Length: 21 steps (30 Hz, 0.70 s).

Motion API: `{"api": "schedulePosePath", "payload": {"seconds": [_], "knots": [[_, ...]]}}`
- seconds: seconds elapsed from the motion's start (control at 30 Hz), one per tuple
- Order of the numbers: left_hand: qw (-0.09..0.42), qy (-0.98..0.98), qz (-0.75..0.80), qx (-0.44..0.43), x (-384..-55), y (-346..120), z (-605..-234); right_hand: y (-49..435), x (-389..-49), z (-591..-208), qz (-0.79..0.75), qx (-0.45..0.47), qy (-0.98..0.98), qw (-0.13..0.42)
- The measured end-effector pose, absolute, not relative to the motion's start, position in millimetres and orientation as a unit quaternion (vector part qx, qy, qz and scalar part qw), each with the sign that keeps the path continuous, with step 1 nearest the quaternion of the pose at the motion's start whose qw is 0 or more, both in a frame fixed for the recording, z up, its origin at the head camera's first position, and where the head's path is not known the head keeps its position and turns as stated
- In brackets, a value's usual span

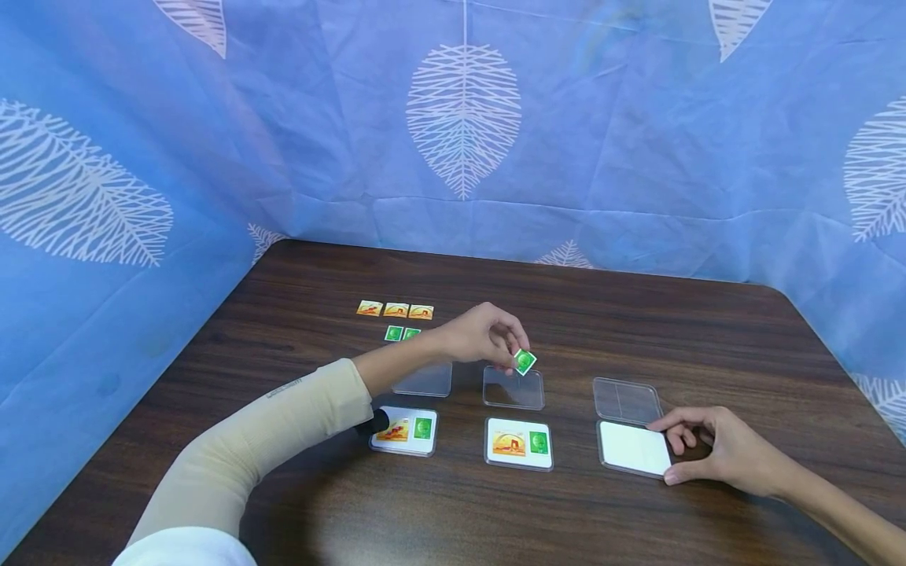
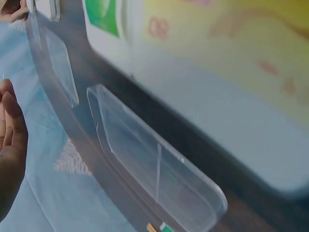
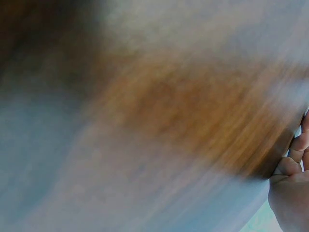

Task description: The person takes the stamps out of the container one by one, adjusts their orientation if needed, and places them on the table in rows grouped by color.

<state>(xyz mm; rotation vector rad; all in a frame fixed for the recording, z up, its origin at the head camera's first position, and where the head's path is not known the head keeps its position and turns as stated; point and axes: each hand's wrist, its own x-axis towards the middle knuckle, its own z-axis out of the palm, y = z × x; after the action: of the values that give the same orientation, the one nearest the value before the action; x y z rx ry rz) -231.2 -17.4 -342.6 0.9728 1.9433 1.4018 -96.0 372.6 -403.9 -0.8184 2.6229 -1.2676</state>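
In the head view my left hand [image 1: 488, 336] pinches a small green stamp [image 1: 525, 362] with a white border, above the middle clear lid [image 1: 513, 391]. My right hand [image 1: 722, 450] holds the right end of a flat clear case with a white insert [image 1: 632, 448], thumb at the near corner and forefinger at the far one. Behind that case lies another clear lid [image 1: 626, 399]. The middle case [image 1: 518, 462] carries an orange stamp [image 1: 508, 443] and a green one [image 1: 539, 442]. Only part of the left hand shows in the left wrist view.
The left case [image 1: 403, 451] also bears an orange and a green stamp, partly behind the dark wrist camera [image 1: 372, 422]. Its lid [image 1: 432, 381] lies behind it. Farther back are three orange stamps [image 1: 395, 310] and two green stamps [image 1: 394, 333]. Blue leaf-patterned cloth [image 1: 637, 141] surrounds the table.
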Motion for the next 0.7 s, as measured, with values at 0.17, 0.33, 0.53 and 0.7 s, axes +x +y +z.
{"api": "schedulePosePath", "payload": {"seconds": [0.17, 0.33, 0.53, 0.7], "knots": [[0.254, 0.735, 0.521, 0.351, -237, -27, -340, 373, -96, -404, -0.410, -0.269, 0.870, 0.055], [0.232, 0.749, 0.514, 0.348, -242, -40, -338, 374, -96, -405, -0.409, -0.267, 0.871, 0.059], [0.185, 0.768, 0.506, 0.347, -247, -61, -337, 374, -97, -405, -0.406, -0.265, 0.872, 0.058], [0.156, 0.781, 0.505, 0.333, -249, -81, -336, 373, -97, -405, -0.405, -0.264, 0.874, 0.055]]}}
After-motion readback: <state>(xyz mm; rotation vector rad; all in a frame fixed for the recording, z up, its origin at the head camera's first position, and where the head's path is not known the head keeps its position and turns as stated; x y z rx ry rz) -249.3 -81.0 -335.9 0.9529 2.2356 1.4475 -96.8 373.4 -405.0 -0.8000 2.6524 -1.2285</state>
